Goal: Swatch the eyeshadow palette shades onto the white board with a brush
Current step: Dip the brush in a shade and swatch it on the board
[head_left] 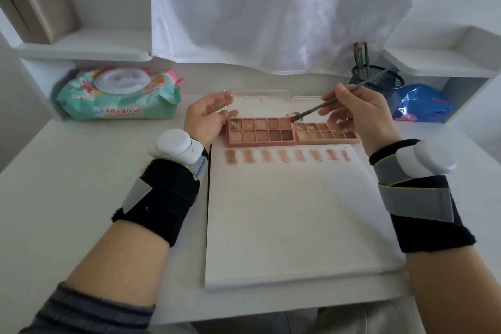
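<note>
A pink eyeshadow palette (261, 131) lies open at the far end of the white board (292, 219), with a second, lighter palette (328, 135) joined at its right. Their clear lids stand up behind. Below them runs a row of several brownish swatches (287, 156) on the board. My left hand (208, 116) grips the left end of the pink palette and its lid. My right hand (357, 114) pinches a thin green brush (325, 104); its tip touches the top right pan of the pink palette.
A pack of wet wipes (119, 95) lies at the back left. A black mesh cup (376, 83) with brushes stands at the back right, next to a blue bag (423, 103). A white cloth (271, 8) hangs behind. A beige box (35, 0) stands on the left shelf.
</note>
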